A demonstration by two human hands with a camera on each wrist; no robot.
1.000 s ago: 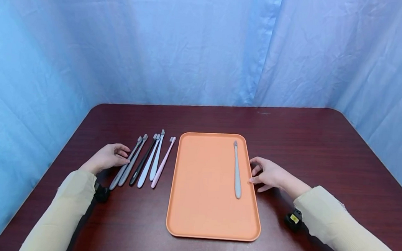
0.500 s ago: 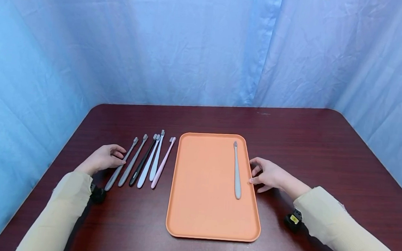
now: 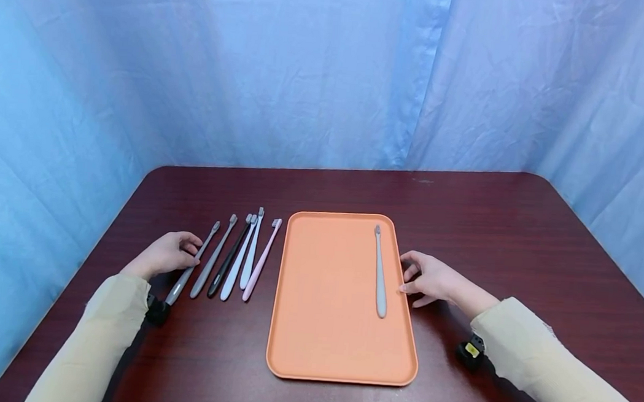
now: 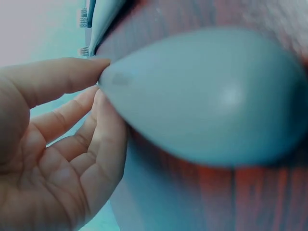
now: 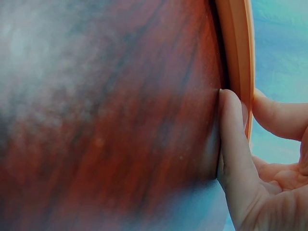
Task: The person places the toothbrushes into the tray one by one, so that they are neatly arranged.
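The rectangular orange plastic tray [image 3: 325, 324] is lain flat on the dark red wooden table [image 3: 519, 237], between the two hands. One thing is held in it: a long pale grey-blue toothbrush [image 3: 380, 278], laid lengthwise close to the tray's right rim, bristle end pointing away from the person.

The right hand [image 3: 433, 280] is rested on the table just outside the tray's right edge; its fingers are loosely curled, and a fingertip [image 5: 230, 103] is pressed against the tray rim [image 5: 239, 57] in the right wrist view. Nothing is gripped by it.

The left hand [image 3: 166, 254] is set well left of the tray. A slim grey plastic toothbrush [image 3: 187, 273] is pinched between its thumb and fingers; in the left wrist view the rounded handle end [image 4: 202, 96] is seen large and blurred right at the fingertips [image 4: 103, 67].

Just right of the left hand, between it and the tray, more toothbrushes are laid side by side on the table: a second grey one [image 3: 212, 259], a black one [image 3: 228, 260], two pale blue-white ones [image 3: 243, 254] and a pink one [image 3: 260, 262].

Beyond the table, wrinkled blue cloth [image 3: 308, 71] is hung as a backdrop.
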